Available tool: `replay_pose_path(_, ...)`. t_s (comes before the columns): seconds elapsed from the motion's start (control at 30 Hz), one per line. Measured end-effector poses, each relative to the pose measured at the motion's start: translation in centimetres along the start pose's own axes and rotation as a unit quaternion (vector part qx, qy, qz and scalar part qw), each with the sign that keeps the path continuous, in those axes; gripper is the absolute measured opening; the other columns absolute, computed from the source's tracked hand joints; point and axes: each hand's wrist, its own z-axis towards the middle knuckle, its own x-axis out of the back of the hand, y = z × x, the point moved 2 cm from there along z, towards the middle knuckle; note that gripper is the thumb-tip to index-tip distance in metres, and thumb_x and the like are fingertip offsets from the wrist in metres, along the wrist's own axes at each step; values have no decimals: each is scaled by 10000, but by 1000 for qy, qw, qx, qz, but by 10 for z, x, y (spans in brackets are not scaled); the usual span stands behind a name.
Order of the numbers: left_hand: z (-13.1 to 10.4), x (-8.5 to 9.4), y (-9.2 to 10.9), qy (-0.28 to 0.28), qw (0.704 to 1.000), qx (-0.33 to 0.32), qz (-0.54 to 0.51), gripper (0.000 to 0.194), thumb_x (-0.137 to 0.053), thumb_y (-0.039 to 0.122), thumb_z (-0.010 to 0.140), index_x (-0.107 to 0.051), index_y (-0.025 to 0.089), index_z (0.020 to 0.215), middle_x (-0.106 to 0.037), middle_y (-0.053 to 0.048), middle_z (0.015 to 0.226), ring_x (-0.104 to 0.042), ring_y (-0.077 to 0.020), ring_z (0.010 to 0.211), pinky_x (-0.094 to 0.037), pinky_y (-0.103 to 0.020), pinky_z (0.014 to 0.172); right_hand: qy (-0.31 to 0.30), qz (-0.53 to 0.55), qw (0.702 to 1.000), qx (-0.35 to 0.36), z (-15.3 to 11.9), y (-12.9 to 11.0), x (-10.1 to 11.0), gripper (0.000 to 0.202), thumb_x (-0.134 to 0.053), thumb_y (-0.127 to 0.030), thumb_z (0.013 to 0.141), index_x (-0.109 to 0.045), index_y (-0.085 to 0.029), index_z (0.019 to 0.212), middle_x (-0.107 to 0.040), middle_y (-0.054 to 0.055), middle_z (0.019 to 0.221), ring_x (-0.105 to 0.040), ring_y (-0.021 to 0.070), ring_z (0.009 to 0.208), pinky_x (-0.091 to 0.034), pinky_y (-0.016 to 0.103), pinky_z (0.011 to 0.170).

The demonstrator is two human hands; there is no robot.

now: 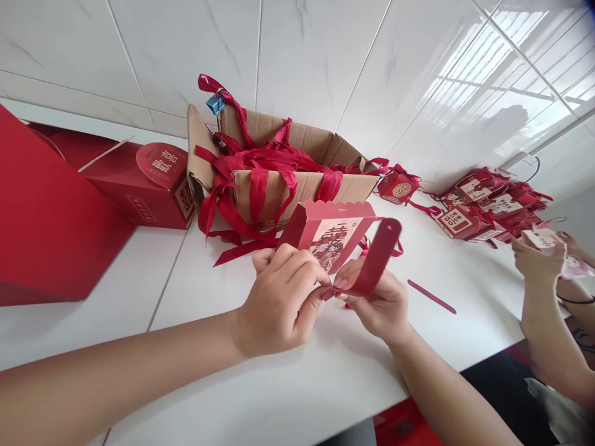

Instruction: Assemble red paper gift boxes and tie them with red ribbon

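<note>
My left hand (281, 300) and my right hand (379, 303) meet over the white table (288, 384), both pinching a small red gift box (330, 232) with a printed picture on its front. The box's red handle strip (377, 255) curves up from my right fingers, its free end pointing up to the right. The box is tilted, its scalloped top edge facing the wall.
A cardboard carton (274, 173) full of red ribbons stands behind the box. Larger red boxes (144, 186) sit at the left. A loose red strip (431, 296) lies at the right, finished small boxes (483, 207) beyond it. Another person's hands (539, 257) work at the right edge.
</note>
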Motion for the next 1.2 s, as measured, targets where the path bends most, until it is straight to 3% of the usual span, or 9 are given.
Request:
replay_pose_path(0.13,0,1,0,-3,1000,13,-1,93,-502,107,815,-518,177,757,-583,11,672,-464,-149,635,-232,-355,668,27,-40,998,39,1,-5,-2,253,-624,8,759,-641,-194,911,-630,30,792,-630,158,727,-562,309,602)
replay_pose_path(0.27,1,2,0,5,999,-30,-14,92,-529,104,806,-520,195,799,-598,22,701,-497,-150,670,-267,-360,680,-8,-14,999,34,2,-7,0,220,-591,7,787,-631,-172,909,-622,41,800,-639,154,743,-558,297,622)
replay_pose_path(0.33,3,5,0,34,998,-48,-18,121,-543,127,802,-518,210,886,-611,-3,819,-534,-172,772,-326,-379,735,-12,-18,998,54,2,-8,2,230,-569,12,801,-624,-167,935,-623,47,812,-632,152,754,-554,299,629)
replay_pose_path(0.43,12,12,-5,98,995,-18,-10,255,-552,182,809,-484,212,1053,-523,-82,1096,-501,-241,1058,-393,-447,897,-2,-81,992,96,3,-9,3,260,-552,21,800,-622,-175,955,-614,48,831,-615,160,769,-547,314,625)
replay_pose_path(0.53,21,14,-16,96,995,26,-10,423,-557,216,844,-409,209,1240,-449,-107,1257,-429,-281,1225,-384,-480,1012,13,-141,982,121,3,-10,2,282,-550,35,785,-624,-185,947,-603,41,831,-598,161,765,-539,315,619)
replay_pose_path(0.63,28,11,-29,66,996,28,-60,529,-541,219,878,-321,226,1359,-504,-106,1281,-529,-251,1151,-468,-433,954,31,-162,977,133,4,-11,1,292,-534,49,785,-621,-181,942,-593,40,826,-577,152,746,-527,308,597)
replay_pose_path(0.73,30,12,-33,50,995,12,-83,515,-507,165,893,-339,226,1375,-561,-99,1215,-580,-213,1058,-510,-379,906,41,-171,975,138,4,-11,1,303,-518,60,784,-619,-174,945,-599,42,839,-573,150,754,-524,312,598)
replay_pose_path(0.93,32,18,-17,10,995,-1,-104,247,-477,103,862,-584,169,1074,-594,-57,931,-580,-152,818,-528,-294,722,88,-216,962,146,5,-12,5,248,-521,7,809,-603,-202,915,-602,25,810,-592,148,701,-510,306,546)
replay_pose_path(1.2,29,19,-5,-15,988,36,-149,312,-500,90,818,-576,149,1114,-618,-69,966,-587,-151,821,-527,-285,698,133,-211,960,127,2,-7,10,315,-539,46,770,-585,-211,946,-650,30,869,-627,177,777,-520,355,625)
